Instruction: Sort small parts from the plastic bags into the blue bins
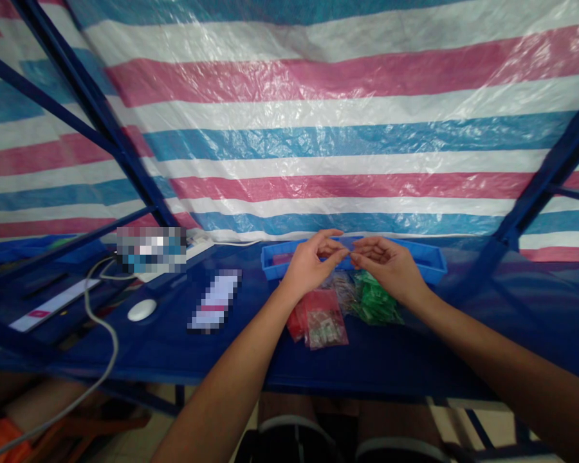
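Observation:
My left hand (316, 257) and my right hand (383, 260) meet almost tip to tip above the table, in front of a long blue tray (431, 260). Thumb and fingers of each are brought together in a pinch. Whatever lies between the fingertips is too small or too clear to make out. Below the left hand are red-topped plastic bags (325, 315) with small items inside. Under the right hand lies a heap of green plastic bags (376, 299). Clear bags (343, 286) rest between the two groups, partly hidden by the hands.
Left on the blue table (174, 347) lie a phone (215, 301), a white mouse-shaped object (142, 310) and a pale cable (107, 347). Blue metal posts (525, 212) frame both sides. A striped plastic sheet (338, 141) hangs behind. At far left, part of another person (43, 405) shows.

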Available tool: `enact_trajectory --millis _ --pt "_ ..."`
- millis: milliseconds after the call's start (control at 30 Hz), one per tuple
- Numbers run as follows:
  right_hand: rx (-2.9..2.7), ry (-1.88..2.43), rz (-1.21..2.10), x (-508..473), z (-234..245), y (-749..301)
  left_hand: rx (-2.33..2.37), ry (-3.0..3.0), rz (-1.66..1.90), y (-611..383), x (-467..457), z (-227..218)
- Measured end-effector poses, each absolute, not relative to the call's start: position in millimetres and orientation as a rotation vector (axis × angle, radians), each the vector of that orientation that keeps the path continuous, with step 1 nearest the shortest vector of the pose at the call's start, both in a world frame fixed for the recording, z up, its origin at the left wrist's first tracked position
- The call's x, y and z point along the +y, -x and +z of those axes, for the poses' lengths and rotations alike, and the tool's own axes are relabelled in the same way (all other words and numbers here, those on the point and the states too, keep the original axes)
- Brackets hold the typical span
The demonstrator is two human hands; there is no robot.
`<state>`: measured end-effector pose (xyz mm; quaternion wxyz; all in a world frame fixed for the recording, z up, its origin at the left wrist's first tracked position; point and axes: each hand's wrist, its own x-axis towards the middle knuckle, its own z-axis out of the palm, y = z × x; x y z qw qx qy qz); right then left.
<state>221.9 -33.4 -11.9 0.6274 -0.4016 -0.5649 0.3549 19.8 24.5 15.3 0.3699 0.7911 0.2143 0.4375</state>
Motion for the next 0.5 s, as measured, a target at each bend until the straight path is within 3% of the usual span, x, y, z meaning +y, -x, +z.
enact_trajectory --millis 500 --pt "-1.403 0.904 0.777 -37.8 -13.5 -217.5 0.564 -2.258 1.049 -20.3 16.7 15.1"
